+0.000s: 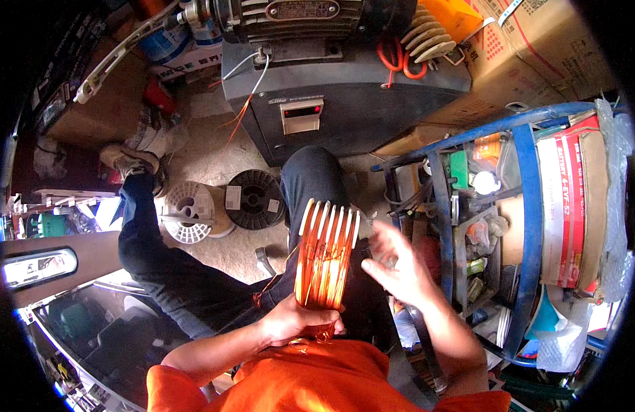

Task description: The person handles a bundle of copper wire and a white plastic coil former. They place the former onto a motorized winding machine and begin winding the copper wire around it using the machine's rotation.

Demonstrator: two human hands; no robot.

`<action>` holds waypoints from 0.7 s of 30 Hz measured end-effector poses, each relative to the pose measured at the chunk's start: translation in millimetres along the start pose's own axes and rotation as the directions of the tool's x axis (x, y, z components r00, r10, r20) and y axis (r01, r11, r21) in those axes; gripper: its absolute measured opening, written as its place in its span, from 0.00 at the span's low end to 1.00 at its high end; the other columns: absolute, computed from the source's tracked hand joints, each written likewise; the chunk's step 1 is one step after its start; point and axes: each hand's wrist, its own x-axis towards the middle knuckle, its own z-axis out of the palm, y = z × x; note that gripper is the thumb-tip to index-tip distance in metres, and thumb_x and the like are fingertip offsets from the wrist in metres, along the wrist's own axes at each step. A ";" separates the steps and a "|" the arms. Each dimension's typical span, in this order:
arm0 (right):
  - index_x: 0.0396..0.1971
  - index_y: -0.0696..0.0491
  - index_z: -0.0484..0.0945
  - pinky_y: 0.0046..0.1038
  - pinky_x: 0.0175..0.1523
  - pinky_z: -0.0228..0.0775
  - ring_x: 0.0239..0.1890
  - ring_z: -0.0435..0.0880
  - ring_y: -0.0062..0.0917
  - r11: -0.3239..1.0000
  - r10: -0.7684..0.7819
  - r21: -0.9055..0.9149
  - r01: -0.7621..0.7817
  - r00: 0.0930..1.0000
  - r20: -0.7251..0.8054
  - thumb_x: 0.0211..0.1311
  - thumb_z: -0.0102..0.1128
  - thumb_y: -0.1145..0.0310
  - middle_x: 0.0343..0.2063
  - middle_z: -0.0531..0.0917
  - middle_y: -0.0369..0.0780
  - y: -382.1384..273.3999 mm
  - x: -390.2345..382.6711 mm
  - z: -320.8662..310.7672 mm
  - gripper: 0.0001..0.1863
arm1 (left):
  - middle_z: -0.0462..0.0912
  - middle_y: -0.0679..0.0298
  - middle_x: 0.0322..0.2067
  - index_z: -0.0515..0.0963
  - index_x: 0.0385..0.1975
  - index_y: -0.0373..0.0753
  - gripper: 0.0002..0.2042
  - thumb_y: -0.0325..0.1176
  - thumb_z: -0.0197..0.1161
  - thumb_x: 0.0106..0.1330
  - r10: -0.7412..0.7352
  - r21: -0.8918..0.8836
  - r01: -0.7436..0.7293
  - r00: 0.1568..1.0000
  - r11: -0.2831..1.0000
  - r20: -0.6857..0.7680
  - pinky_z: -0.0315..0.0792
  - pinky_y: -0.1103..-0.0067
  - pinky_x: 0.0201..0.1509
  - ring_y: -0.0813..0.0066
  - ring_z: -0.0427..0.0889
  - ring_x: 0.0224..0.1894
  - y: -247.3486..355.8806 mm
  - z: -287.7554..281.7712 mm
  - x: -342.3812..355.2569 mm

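A coil of shiny copper wire [322, 268], wound in several side-by-side bundles, stands upright above my lap. White curved ridges [329, 218] of what looks like a winding former separate the bundles at its far end. My left hand [305, 321] is closed round the coil's near end, thumb lying across it. Loose copper strands hang by that hand against my orange shirt [310, 378]. To the right of the coil, my right hand [402, 269] is raised apart from it, thumb and fingers spread and somewhat blurred, with nothing seen in it.
Ahead stands a dark machine cabinet [345, 117] with a motor [297, 27] on top. On the floor lie a white wire spool [187, 209] and a black spool [254, 199], beside my legs. A blue metal rack [527, 233] filled with parts and cartons stands to the right.
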 end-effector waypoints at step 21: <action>0.64 0.64 0.47 0.41 0.58 0.67 0.53 0.72 0.53 0.730 -0.555 -0.384 0.564 0.819 0.147 0.46 0.68 0.70 0.53 0.67 0.61 50.0 41.2 9.8 0.48 | 0.82 0.60 0.30 0.73 0.43 0.31 0.12 0.27 0.63 0.61 0.062 0.103 -0.061 0.998 0.993 -0.007 0.76 0.76 0.42 0.72 0.82 0.34 -13.6 10.2 6.0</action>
